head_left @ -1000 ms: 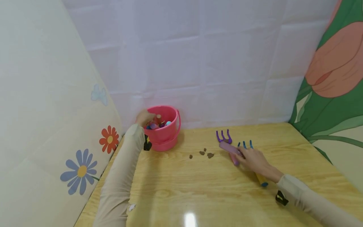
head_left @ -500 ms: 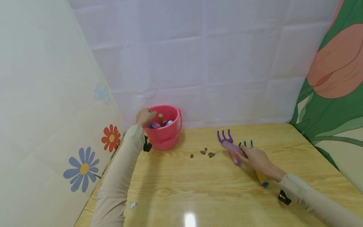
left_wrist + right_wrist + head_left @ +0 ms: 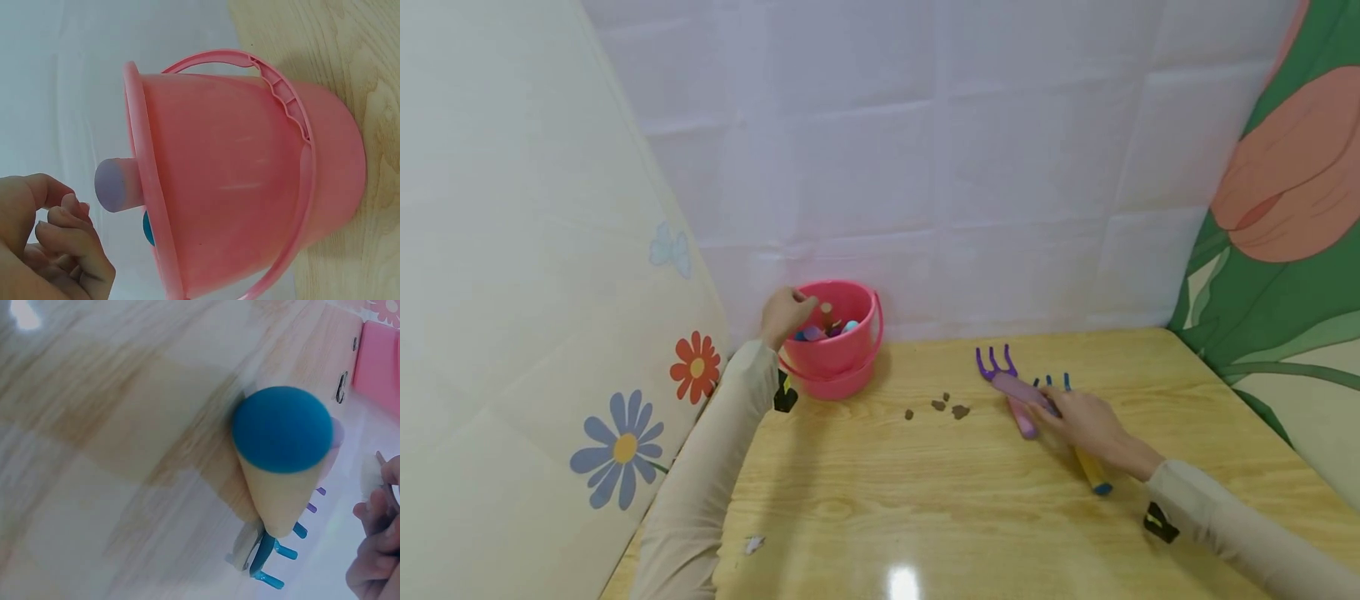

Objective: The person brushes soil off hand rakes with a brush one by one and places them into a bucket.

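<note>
Head view: right hand (image 3: 1086,425) on a lilac tool (image 3: 1022,392), left hand (image 3: 786,315) at a pink bucket (image 3: 826,358)

With twelve o'clock at the white sheet (image 3: 850,150) behind the tabletop (image 3: 865,500), the left hand hangs at the bucket's ten o'clock edge. Its fingers (image 3: 75,244) are curled in, fingertips close to the thumb, with nothing visible between them. From the left wrist they sit just beside the rim, near but apart from a lilac handle end (image 3: 111,185) that pokes out of the bucket; a teal piece (image 3: 149,229) shows next to it.

The right hand has its fingers closed round the lilac tool, which points toward ten o'clock and overlaps the purple rake (image 3: 997,364) as seen from above; whether the two touch, I cannot tell. The right wrist shows only part of this grip, at its edge. Beneath the hand lies a yellow-handled rake (image 3: 1092,473), blue tines toward eleven o'clock, blue-capped handle toward six.

Brown pieces (image 3: 960,412) lie on the tabletop at the bucket's four o'clock, well apart from both hands. A white scrap (image 3: 754,544) is at the bucket's seven o'clock. On the side sheet, a red flower (image 3: 696,367) is at the bucket's nine o'clock and a blue flower (image 3: 624,448) at eight
</note>
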